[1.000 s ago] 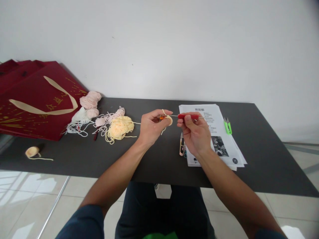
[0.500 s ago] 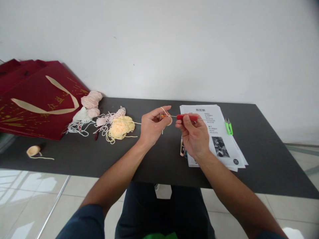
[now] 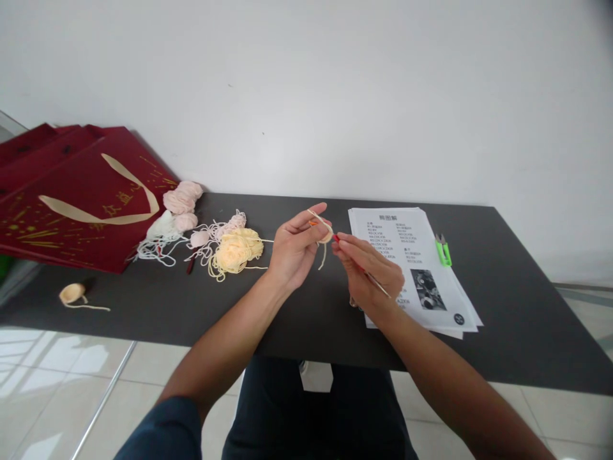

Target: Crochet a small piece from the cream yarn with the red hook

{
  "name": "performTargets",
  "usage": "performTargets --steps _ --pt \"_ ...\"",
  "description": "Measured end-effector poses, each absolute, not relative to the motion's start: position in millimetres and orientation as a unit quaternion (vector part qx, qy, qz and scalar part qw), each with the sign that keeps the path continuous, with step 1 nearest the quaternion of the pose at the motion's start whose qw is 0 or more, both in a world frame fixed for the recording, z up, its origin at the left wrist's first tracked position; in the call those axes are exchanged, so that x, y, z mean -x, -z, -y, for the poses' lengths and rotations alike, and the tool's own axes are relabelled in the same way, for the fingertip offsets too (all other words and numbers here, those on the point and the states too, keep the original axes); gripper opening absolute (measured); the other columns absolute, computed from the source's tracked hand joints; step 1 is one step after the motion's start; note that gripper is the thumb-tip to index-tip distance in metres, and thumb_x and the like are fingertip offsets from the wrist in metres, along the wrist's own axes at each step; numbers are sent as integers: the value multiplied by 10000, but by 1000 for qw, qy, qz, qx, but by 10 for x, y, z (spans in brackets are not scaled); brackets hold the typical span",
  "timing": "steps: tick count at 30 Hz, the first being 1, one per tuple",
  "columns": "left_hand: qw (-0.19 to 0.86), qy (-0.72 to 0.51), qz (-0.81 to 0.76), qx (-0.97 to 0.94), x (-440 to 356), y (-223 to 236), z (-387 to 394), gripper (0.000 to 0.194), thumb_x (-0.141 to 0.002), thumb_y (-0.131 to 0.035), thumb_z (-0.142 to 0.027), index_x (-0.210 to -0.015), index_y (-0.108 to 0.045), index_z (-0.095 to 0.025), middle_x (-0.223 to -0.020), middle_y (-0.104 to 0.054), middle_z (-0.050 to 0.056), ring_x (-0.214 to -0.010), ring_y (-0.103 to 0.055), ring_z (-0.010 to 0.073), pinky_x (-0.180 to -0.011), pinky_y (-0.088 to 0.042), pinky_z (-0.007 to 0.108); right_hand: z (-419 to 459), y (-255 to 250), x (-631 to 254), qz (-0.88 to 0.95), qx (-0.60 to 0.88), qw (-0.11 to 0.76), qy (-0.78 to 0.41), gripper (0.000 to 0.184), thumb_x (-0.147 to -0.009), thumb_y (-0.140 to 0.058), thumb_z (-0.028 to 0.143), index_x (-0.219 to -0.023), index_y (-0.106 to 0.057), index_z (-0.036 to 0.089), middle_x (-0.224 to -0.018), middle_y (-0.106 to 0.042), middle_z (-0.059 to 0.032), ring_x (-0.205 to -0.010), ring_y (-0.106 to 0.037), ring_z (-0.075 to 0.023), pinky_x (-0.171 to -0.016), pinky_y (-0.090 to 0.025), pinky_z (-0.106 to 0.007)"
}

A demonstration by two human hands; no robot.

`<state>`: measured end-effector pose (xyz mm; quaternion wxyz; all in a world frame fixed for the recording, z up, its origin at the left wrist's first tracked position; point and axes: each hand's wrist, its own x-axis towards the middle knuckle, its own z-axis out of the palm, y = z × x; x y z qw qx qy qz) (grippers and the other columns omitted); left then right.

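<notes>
Above the middle of the dark table, my left hand point(image 3: 291, 252) pinches a small cream crochet piece point(image 3: 327, 237), its index finger stretched with yarn looped over it. A loose yarn tail point(image 3: 322, 257) hangs below the piece. Something small and orange point(image 3: 313, 223) shows by those fingers, too small to name. My right hand point(image 3: 373, 273) is closed round a red-handled crochet hook point(image 3: 380, 285), whose metal rear end slants down to the right. Where the hook's tip meets the piece is hard to make out. Yarn runs left from my left hand to a pale yellow ball point(image 3: 234, 252).
Pink yarn balls point(image 3: 182, 198) and white yarn point(image 3: 161, 230) lie by dark red gift bags point(image 3: 90, 204). A small cream crocheted cup point(image 3: 73, 293) sits at the left. Printed sheets point(image 3: 407, 255) lie at the right, with green thread snips point(image 3: 443, 250) at their edge.
My right hand has turned, so the hook now slants down rightward instead of lying level, and has come nearer the left hand. The left hand keeps its pinch. The view has shifted slightly.
</notes>
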<state>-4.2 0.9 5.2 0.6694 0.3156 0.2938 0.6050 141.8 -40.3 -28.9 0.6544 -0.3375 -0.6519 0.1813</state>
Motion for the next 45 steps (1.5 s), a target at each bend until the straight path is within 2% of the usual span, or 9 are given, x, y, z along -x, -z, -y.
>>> performTargets --steps 4,8,14,21,27,33,38,42,45 --pt "666 -606 -289 -327 49 -51 -23 398 -633 -908 -184 -1021 -827 -222 -811 -725 8 -714 -621 96 -728 -510 266 324 229 -1386 510 331 697 -380 193 -924 -755 216 -1084 -804 312 -1063 -846 -10 -868 -814 -165 -781 -706 -332" --pt "649 -604 -292 -358 29 -48 -9 394 -634 -885 -153 -1020 -839 -220 -751 -694 -9 -661 -567 74 -676 -461 245 258 130 -1395 424 288 721 -466 89 -878 -815 264 -955 -770 268 -928 -833 12 -728 -770 -114 -680 -656 -245" --pt "625 -611 -289 -391 63 -51 -15 421 -626 -848 -125 -1034 -846 -229 -715 -663 -15 -653 -525 78 -630 -401 240 230 61 -1470 408 288 731 -465 147 -829 -855 286 -898 -727 265 -913 -796 24 -708 -721 -103 -649 -609 -242" --pt "619 -603 -285 -415 109 -43 -39 397 -644 -816 -126 -1024 -851 -238 -693 -644 -9 -629 -488 84 -610 -371 253 225 101 -1517 463 278 736 -408 100 -885 -798 243 -941 -722 275 -942 -789 17 -736 -729 -117 -657 -603 -275" --pt "611 -594 -285 -439 145 -32 -46 357 -645 -765 -106 -971 -858 -220 -658 -643 -6 -618 -494 94 -613 -362 262 247 118 -1547 487 279 733 -384 109 -881 -803 226 -937 -718 267 -926 -787 9 -694 -708 -115 -628 -575 -279" --pt "652 -568 -272 -422 187 -38 -60 273 -641 -717 -127 -871 -857 -175 -620 -646 16 -597 -515 106 -617 -380 275 244 37 -1572 469 269 717 -440 115 -861 -824 265 -915 -722 266 -876 -777 13 -666 -669 -105 -608 -536 -259" --pt "685 -555 -243 -406 196 -17 -85 224 -650 -750 -131 -839 -853 -194 -644 -661 24 -627 -527 112 -631 -405 276 217 -8 -1574 386 268 679 -564 194 -787 -898 297 -862 -724 258 -837 -763 35 -659 -648 -65 -605 -550 -181" --pt "637 -565 -275 -447 169 15 -70 200 -681 -875 -208 -878 -854 -234 -732 -696 18 -690 -578 121 -682 -451 281 200 19 -1550 306 278 653 -635 214 -764 -922 319 -855 -748 235 -866 -791 40 -708 -700 -32 -674 -595 -100" --pt "585 -560 -310 -497 133 36 -47 191 -720 -887 -250 -907 -851 -229 -796 -712 18 -710 -585 111 -664 -441 258 214 39 -1513 283 284 647 -649 213 -766 -921 336 -867 -761 237 -886 -812 44 -748 -737 -30 -732 -620 -80"
